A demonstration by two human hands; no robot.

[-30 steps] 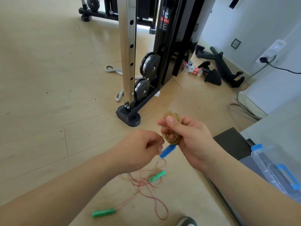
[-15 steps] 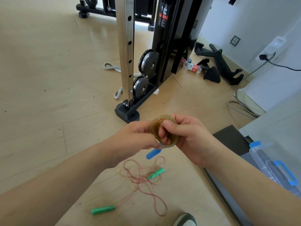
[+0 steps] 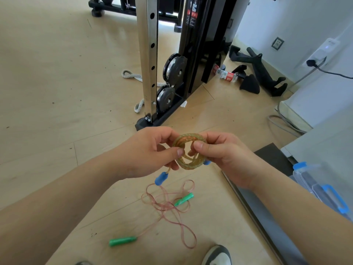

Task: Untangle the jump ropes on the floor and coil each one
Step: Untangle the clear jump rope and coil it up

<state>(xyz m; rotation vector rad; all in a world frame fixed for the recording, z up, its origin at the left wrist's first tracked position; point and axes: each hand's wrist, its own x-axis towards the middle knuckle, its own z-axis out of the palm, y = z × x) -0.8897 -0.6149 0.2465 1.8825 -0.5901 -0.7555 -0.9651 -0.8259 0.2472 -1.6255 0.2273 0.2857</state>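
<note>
A yellowish jump rope wound into a small tight coil is held up between both hands. My left hand pinches its left side and my right hand grips its right side. One blue handle dangles under my left hand; the other blue handle peeks out beside my right palm. On the floor below lies a pink jump rope in loose tangled loops, with two green handles.
A gym machine base with weight plates stands just beyond my hands. A clear bin with blue latches sits at the right, a dark mat edge beside it. My shoe is at the bottom.
My left hand has closed in on the coil and now pinches it together with the right. The dangling blue handle has dropped lower and swung to the left.
</note>
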